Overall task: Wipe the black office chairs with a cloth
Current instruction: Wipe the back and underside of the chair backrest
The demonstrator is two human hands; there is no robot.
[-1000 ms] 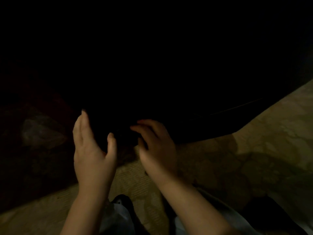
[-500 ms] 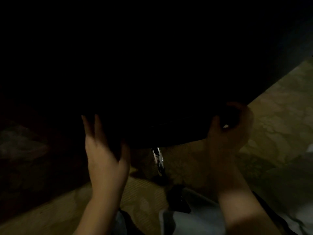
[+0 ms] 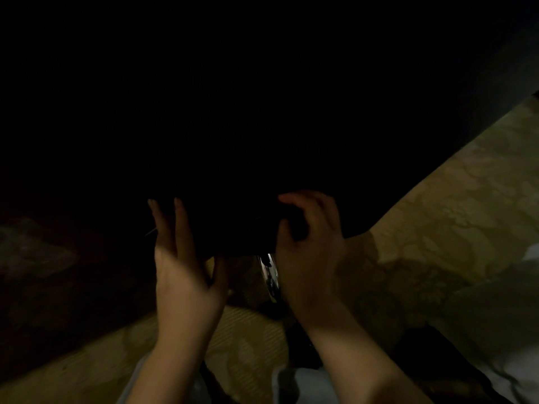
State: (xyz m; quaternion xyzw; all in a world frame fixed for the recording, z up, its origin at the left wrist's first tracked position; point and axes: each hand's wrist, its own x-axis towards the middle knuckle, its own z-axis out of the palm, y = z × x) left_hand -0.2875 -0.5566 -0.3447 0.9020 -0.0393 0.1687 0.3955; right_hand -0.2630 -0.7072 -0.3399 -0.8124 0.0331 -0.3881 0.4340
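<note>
The black office chair [image 3: 262, 126] fills the upper half of the head view as one dark mass, its details lost in the dim light. My left hand [image 3: 183, 258] lies against the chair's lower edge with fingers straight up and the thumb beneath the edge. My right hand [image 3: 312, 243] curls its fingers round a dark bunched cloth [image 3: 294, 227] at the same edge; the cloth can hardly be told from the chair. Between my hands a chrome post [image 3: 269, 272] of the chair shows below the edge.
Patterned beige carpet [image 3: 437, 217] spreads to the right and below. My legs in light trousers [image 3: 309, 386] are at the bottom. The left side [image 3: 43, 258] is too dark to make out.
My right hand has slid back left along the chair's edge from the right corner toward the middle. My left hand has stayed at about the same spot on the edge.
</note>
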